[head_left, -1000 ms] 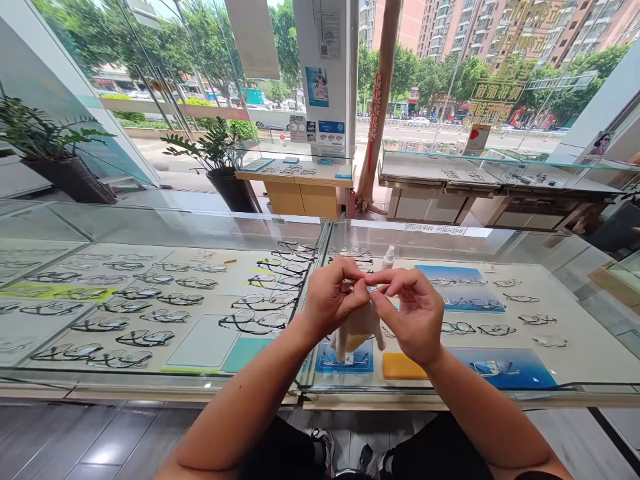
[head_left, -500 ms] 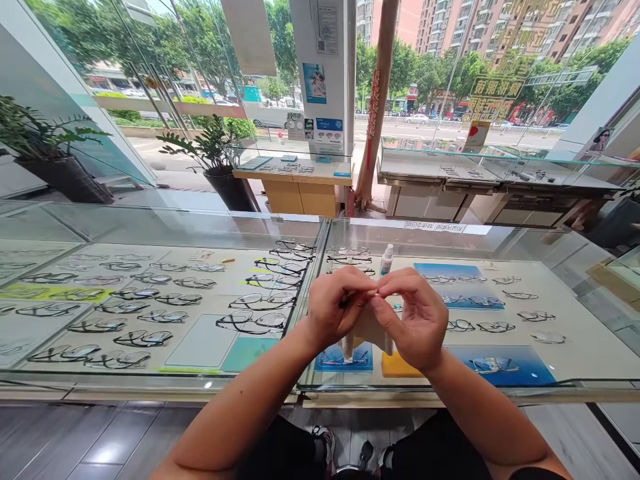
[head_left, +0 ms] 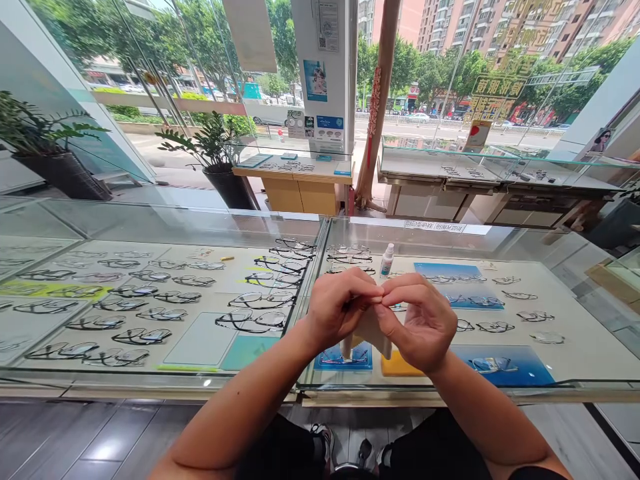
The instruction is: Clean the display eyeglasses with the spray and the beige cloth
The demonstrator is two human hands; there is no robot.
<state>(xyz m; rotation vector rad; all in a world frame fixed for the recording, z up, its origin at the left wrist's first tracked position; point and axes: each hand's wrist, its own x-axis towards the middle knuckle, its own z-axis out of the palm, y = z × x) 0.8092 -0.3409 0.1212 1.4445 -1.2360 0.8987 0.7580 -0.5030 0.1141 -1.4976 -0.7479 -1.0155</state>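
My left hand [head_left: 337, 310] and my right hand [head_left: 419, 320] meet fingertip to fingertip above the glass counter [head_left: 200, 230]. Both are closed in a pinch on a pale cream cloth [head_left: 371, 333] that hangs down between them. Whether anything lies inside the cloth is hidden by my fingers. A small white spray bottle [head_left: 387, 260] stands on the glass just beyond my hands.
Under the glass lie several rows of eyeglass frames [head_left: 250, 320] on white trays, with a blue mat [head_left: 345, 360] and an orange pad [head_left: 397, 365] below my hands. Potted plants [head_left: 220, 157] and more display counters [head_left: 300, 180] stand farther back by the windows.
My hands have drawn closer together and dropped slightly, gathering the cloth so less of it hangs below them.
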